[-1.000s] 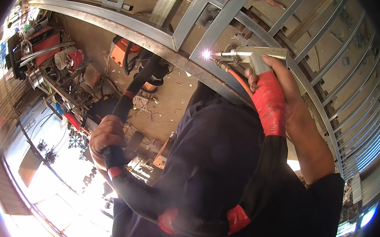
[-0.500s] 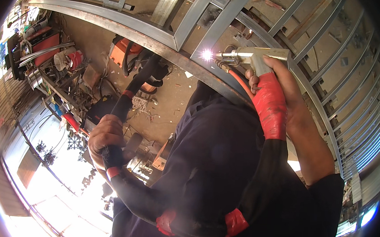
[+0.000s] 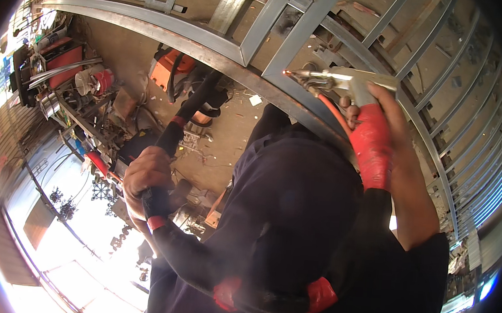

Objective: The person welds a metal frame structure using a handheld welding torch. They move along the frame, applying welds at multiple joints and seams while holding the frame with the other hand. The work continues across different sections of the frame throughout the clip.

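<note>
In my right hand (image 3: pixel 389 108) is a silver welding torch (image 3: pixel 359 86), its grip bound in red tape and my fingers wrapped around it. The nozzle points left at a mitred corner of a grey metal frame (image 3: pixel 296 49), and a small orange glow shows at the tip. An orange hose runs along the torch's underside. My left hand (image 3: pixel 150 171) is closed around the thick black cable (image 3: pixel 188 260), which has bands of red tape. This cable loops across my lap and up to the torch's handle.
More barred framework (image 3: pixel 435 105) spreads over the floor at the right. Beyond my left hand sits an orange machine (image 3: pixel 172 69) on the floor. A cluttered bench (image 3: pixel 79 121) with tools stands at left, near a white and red bucket (image 3: pixel 99 80).
The bright welding flash at the nozzle has faded to a small orange glow. In the picture, the torch and my right hand have shifted slightly right; my left hand still grips the cable.
</note>
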Tool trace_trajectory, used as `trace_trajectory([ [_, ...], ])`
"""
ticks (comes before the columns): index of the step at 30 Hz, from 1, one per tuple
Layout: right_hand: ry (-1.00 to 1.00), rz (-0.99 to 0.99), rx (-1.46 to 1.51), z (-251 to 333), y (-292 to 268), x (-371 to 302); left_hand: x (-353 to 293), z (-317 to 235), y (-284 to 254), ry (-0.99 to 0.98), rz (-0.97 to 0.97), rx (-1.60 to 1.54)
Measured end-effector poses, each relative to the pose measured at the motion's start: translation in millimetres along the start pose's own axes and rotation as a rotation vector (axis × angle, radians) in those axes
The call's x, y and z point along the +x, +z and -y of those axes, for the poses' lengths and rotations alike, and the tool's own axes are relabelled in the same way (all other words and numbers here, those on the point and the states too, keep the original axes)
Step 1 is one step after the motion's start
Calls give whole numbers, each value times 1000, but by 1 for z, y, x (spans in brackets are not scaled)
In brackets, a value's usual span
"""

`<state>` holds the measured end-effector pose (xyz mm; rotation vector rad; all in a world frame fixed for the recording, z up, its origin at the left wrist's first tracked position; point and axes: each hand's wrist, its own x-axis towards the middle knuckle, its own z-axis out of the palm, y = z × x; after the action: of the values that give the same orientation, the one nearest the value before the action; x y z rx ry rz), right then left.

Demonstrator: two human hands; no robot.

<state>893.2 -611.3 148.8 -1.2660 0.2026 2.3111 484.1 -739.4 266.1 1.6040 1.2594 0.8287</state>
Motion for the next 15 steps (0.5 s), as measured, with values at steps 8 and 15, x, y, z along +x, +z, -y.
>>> trace_trajectory([
  [8, -356, -246, -3, -12, 6, -46, 17, 39, -17, -27, 234, -2],
  [15, -681, -142, 98, -4, 37, -88, 38, 91, -37, -62, 383, 33],
])
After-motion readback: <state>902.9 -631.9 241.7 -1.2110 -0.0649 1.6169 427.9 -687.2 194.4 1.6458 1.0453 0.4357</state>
